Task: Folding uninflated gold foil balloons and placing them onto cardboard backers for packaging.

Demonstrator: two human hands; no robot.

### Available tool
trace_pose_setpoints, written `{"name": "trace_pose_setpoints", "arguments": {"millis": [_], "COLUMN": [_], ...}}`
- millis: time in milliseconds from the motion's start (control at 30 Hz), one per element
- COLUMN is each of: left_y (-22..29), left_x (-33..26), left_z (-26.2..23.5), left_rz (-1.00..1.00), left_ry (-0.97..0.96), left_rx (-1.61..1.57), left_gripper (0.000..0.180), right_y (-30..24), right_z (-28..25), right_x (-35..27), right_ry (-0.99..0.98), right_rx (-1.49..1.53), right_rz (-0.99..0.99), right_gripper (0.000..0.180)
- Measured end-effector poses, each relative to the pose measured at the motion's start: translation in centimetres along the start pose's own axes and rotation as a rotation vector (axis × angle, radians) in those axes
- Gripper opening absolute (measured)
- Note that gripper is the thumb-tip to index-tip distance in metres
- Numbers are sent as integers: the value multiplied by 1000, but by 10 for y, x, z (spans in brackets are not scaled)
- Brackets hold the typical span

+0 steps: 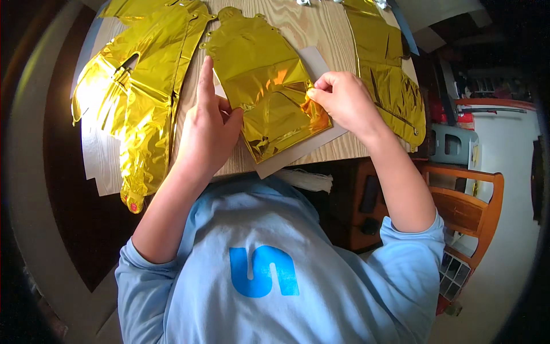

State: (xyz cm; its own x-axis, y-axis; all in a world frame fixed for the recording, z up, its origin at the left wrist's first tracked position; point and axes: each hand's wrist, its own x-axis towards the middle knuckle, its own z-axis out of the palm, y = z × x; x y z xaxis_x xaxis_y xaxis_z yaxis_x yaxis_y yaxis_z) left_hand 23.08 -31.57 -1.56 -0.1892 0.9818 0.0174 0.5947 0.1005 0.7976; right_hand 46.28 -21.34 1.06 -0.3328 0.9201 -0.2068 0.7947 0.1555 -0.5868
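A flat gold foil balloon (260, 63) lies in front of me on a grey-white cardboard sheet (314, 63), its narrow end pointing away. My right hand (345, 100) pinches the balloon's right edge between thumb and fingers, and the foil is bunched and creased there. At the left edge is my left hand (211, 123), index finger stretched straight ahead. Its thumb and bent fingers close at the foil's edge, where a crease starts and runs across toward the right hand. The left fingertips are partly hidden.
More gold foil balloons hang over the table edge: a crumpled stack (152, 74) at left and another pile (381, 69) at right. Small silvery items (303, 2) lie at the far edge of the wooden table (315, 23). A wooden chair (464, 209) and a grey-blue plastic stool (452, 143) stand at right.
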Motion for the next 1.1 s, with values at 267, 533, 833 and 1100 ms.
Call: {"name": "trace_pose_setpoints", "arguments": {"millis": [267,533,833,1100], "left_y": [-1,7,1,0], "left_x": [2,8,12,19], "left_z": [6,1,1,4], "left_rz": [23,-14,14,116], "left_ry": [7,-50,-65,-68], "left_rx": [55,28,65,95], "left_gripper": [96,94,94,94], "right_y": [3,31,21,21], "right_z": [-3,-7,-9,-5], "right_x": [7,15,0,-6], "right_ry": [7,-192,-143,-83], "right_rx": [-47,199,173,84], "right_rz": [-30,61,54,75], "right_gripper": [19,21,20,22]}}
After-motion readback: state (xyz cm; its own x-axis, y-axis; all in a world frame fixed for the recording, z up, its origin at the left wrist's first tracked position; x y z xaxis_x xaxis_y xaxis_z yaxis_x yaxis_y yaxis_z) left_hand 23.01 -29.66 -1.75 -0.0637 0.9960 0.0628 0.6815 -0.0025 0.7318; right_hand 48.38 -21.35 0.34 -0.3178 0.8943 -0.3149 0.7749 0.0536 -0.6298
